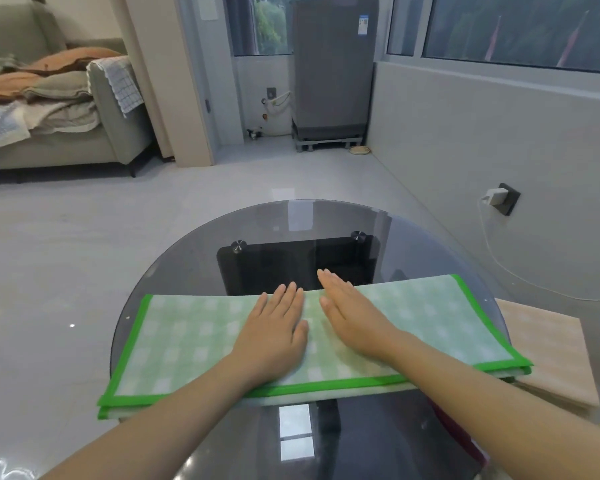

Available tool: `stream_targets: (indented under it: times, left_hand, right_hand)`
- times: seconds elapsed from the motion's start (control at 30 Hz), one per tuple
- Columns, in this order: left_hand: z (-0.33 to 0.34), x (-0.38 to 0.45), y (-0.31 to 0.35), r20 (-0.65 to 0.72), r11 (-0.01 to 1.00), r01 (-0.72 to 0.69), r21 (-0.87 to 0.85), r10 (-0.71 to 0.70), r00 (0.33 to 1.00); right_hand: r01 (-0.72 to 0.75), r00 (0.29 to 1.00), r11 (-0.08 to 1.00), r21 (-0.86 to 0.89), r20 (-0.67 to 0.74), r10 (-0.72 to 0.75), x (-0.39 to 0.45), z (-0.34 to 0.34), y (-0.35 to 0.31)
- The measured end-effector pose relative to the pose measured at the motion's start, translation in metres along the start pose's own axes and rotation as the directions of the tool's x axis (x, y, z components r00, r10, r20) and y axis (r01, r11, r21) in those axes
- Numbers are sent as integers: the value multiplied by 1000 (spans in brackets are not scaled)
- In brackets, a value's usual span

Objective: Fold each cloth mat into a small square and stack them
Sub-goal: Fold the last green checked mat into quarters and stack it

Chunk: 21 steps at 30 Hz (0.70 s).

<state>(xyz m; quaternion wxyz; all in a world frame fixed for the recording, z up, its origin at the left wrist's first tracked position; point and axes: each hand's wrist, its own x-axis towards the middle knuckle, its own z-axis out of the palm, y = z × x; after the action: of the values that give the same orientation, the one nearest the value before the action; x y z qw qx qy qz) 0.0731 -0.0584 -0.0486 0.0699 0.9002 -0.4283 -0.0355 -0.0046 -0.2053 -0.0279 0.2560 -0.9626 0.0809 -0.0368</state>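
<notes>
Here, on the round glass surface [194, 258]: green checked cloth mat [194, 344], folded once into a long strip, both ends overhanging the rim. Left hand [274, 330] flat on its middle, fingers together. Right hand [354, 320] likewise flat just beside, palm down. Probably light, soft and limp, apt to slide on glass; best pinched at the bound green corners.

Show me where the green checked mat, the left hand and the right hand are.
green checked mat [194, 344]: head view, on the bare checked cloth left of the hands.
left hand [274, 337]: head view, on the back of the hand, flat on the mat.
right hand [354, 320]: head view, on the back of the hand.
</notes>
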Motion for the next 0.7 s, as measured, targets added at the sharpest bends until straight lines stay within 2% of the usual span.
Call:
stream_targets:
  times: [0.03,0.13,0.2,0.53,0.7]
  left_hand:
    - [-1,0,-1,0,1000,-4,-3,4,1000]
    - [-3,-4,-10,1,1000,-16,-19,16,1000]
    - [-4,-10,-21,-1,1000,6,-29,-6,1000]
    - [-18,-58,-110,-13,960,281,-5,-281,960]
    - [-23,-65,-119,5,947,318,30,-319,948]
  right_hand:
    - [0,1000,1000,-21,2,0,2,6,-3]
    - [-5,1000,971,-238,3,5,5,18,-2]
    - [-13,1000,956,-292,17,19,5,21,-1]
    - [-23,998,941,-337,43,40,6,22,-2]
    - [-27,998,937,-348,52,48,5,21,-5]
